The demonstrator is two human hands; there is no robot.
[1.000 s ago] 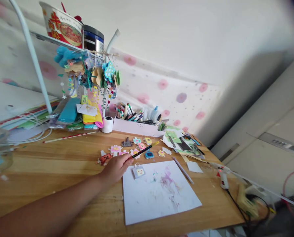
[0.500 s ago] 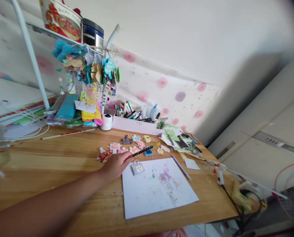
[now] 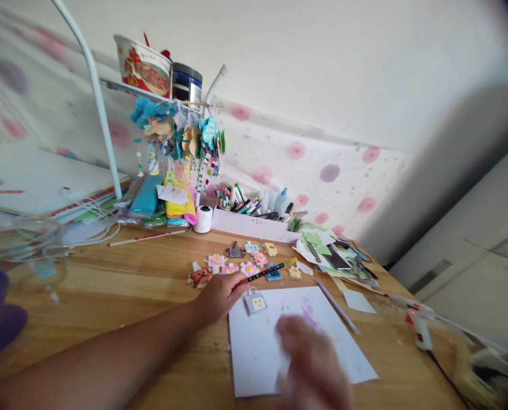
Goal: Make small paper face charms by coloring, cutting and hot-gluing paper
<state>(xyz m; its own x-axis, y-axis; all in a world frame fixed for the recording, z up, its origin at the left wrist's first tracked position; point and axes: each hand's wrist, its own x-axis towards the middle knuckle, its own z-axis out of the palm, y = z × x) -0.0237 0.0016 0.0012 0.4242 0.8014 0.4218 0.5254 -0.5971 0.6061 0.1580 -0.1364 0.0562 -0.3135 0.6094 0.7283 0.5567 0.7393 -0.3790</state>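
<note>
My left hand (image 3: 220, 296) is closed around one end of a slim black pen with coloured dots (image 3: 270, 271); its yellow end points right. Just below the pen, a small grey paper charm with a smiling face (image 3: 256, 303) lies on the top left corner of a white sheet (image 3: 254, 359). That sheet has purple and other smudges. Over its lower part, my right hand (image 3: 314, 364) is smeared by motion, so its fingers cannot be made out. Several small coloured paper cutouts (image 3: 216, 260) lie on the table behind the pen.
A pale rod (image 3: 338, 307) lies along the sheet's right edge. Paper scraps (image 3: 318, 242) and a hot glue gun (image 3: 420, 324) with a cord are on the right. At the back stand a box of pens (image 3: 254, 222), a white thread spool (image 3: 203, 219) and a rack with hanging ornaments (image 3: 189, 139).
My right hand has come into view over the sheet from below. The left hand still holds the pen. The whole scene has shifted rightward and slightly down as the camera turned.
</note>
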